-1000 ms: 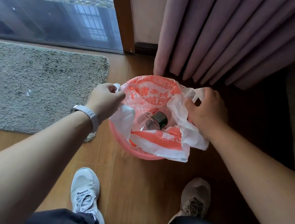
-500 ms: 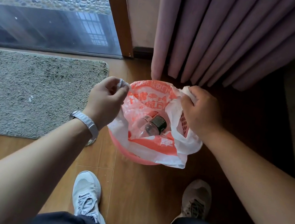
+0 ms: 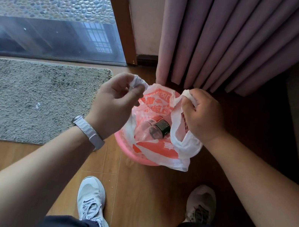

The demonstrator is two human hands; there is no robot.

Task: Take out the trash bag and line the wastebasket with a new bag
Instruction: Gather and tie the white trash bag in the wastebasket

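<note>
A: Where is the trash bag found?

B: The white-and-orange trash bag (image 3: 157, 152) is seated inside the pink wastebasket (image 3: 123, 145), which is stood on the wooden floor (image 3: 140, 192) just in front of the mauve curtain (image 3: 228, 37). The bag's near edge is draped over the rim.

A: How is it held?

B: One white handle is pinched by the left hand (image 3: 114, 103) between the thumb and the curled fingers. The other handle is gripped by the right hand (image 3: 202, 116), whose fingers are curled tightly round it. Both handles are raised above the rim, and the bag's mouth is kept spread between them.

A: What is seen inside?

B: A clear plastic bottle (image 3: 150, 131) with a dark band is laid on its side in the bag. Something reddish is glimpsed just beside it, but it cannot be told what.

A: And around the basket?

B: A grey shaggy mat (image 3: 33, 100) is laid to the left, before a glass door (image 3: 53, 40). A white watch band (image 3: 89, 132) is worn on the left wrist. Two pale sneakers (image 3: 92, 197) are planted on the floor near the basket.
</note>
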